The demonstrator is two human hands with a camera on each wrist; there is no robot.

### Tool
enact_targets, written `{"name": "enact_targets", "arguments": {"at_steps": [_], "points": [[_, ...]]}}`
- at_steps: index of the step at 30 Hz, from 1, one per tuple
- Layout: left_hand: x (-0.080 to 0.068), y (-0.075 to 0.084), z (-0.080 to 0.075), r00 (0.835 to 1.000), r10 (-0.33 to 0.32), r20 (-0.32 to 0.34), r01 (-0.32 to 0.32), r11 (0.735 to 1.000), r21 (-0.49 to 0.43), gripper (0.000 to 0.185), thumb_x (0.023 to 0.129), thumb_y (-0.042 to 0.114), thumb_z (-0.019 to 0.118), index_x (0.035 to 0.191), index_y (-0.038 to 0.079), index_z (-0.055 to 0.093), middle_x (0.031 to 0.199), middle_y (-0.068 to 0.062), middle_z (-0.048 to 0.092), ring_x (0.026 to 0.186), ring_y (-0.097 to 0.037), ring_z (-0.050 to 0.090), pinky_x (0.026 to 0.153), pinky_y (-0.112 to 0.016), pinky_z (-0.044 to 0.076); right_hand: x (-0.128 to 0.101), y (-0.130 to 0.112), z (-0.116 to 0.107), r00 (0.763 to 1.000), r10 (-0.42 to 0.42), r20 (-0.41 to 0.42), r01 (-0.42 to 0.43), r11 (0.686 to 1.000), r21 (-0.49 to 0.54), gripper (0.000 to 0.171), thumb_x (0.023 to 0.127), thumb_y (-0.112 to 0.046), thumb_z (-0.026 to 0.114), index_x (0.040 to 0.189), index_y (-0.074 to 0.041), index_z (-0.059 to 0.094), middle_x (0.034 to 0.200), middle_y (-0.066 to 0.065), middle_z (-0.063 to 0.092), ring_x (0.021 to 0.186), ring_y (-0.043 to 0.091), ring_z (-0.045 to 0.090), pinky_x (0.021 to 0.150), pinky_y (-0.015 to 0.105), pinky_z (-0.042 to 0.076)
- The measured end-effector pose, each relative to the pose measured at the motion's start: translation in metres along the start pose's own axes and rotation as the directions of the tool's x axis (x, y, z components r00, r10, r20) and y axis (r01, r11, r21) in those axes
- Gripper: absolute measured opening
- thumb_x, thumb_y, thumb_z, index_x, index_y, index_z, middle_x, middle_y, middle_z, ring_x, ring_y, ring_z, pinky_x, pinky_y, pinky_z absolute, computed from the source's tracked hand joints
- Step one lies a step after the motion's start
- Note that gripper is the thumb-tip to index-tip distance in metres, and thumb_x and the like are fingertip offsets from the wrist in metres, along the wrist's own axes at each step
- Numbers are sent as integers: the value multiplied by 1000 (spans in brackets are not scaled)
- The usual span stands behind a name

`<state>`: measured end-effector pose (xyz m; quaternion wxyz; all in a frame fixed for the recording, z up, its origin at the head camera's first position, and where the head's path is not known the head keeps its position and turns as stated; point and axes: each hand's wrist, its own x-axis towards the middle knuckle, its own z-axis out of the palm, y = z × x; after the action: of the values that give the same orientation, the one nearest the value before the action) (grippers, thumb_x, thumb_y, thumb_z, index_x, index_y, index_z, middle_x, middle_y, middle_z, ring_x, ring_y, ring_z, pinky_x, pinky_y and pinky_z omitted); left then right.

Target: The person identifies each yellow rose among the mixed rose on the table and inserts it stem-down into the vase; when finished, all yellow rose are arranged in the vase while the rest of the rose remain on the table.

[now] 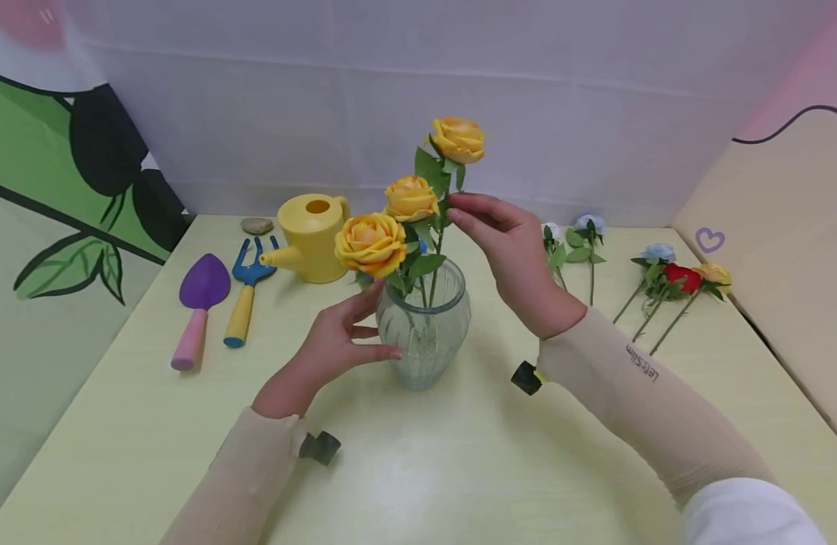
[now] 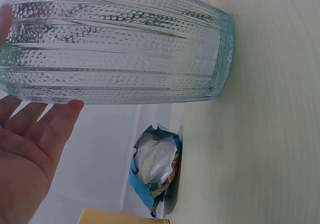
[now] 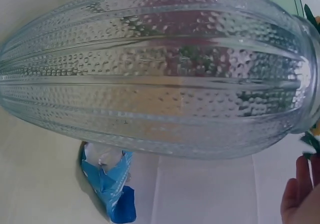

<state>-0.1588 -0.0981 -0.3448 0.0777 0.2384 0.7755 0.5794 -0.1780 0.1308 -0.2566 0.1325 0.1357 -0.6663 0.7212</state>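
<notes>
Pale yellow table [image 1: 459,469] bears glass vase [image 1: 424,333], watering can [image 1: 312,238], trowel [image 1: 197,306]

Vase [image 1: 424,333]: clear glass, glossy, ribbed lengthwise with fine raised dimples between the ribs. Desk [image 1: 459,469]: pale yellow, smooth with a faint wood-like grain and a soft sheen; watering can [image 1: 312,238], shovel [image 1: 199,306] and rake [image 1: 244,291]: smooth plastic, matt to lightly shiny. Yellow roses [image 1: 408,200]: cloth-like artificial petals and leaves, matt; sleeves [image 1: 636,393]: thin beige knit cloth, matt.
</notes>
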Motion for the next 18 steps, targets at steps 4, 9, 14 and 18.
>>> {"name": "enact_targets", "arguments": {"at_steps": [4, 9, 14, 18], "points": [[1, 0, 1, 1000, 14, 2, -14, 1000, 2, 90, 70, 14, 81, 145, 19, 31, 144, -4, 38, 124, -25, 44, 87, -43, 49, 3, 3, 3, 998, 63, 7, -63, 998, 2, 21, 83, -5, 68, 103, 0, 68, 101, 6, 66, 96, 21, 59, 91, 33, 46], [1, 0, 1, 1000, 9, 5, -9, 1000, 0, 91, 70, 15, 81, 145, 18, 30, 144, -3, 36, 124, -26, 44, 87, -43, 49, 1, 6, 5, 995, 90, 51, -89, 996, -26, 14, 81, -2, 69, 95, 0, 70, 89, 3, 68, 90, 19, 61, 88, 34, 48], [1, -1, 1, 1000, 3, 2, -3, 1000, -7, 91, 70, 13, 81, 145, 17, 30, 145, -3, 35, 125, -26, 43, 87, -46, 48, -1, 9, 3, 993, 83, 87, -78, 995, -55, 12, 81, 0, 67, 92, 0, 70, 84, 1, 69, 86, 18, 62, 84, 32, 49], [1, -2, 0, 1000, -1, -1, 1, 1000, 2, 90, 71, 13, 80, 145, 17, 30, 145, -4, 35, 126, -27, 41, 87, -44, 48, -4, 11, 2, 991, 90, 98, -81, 993, -86, 12, 81, 0, 66, 93, 1, 68, 84, 1, 68, 84, 18, 61, 81, 31, 50]]}}
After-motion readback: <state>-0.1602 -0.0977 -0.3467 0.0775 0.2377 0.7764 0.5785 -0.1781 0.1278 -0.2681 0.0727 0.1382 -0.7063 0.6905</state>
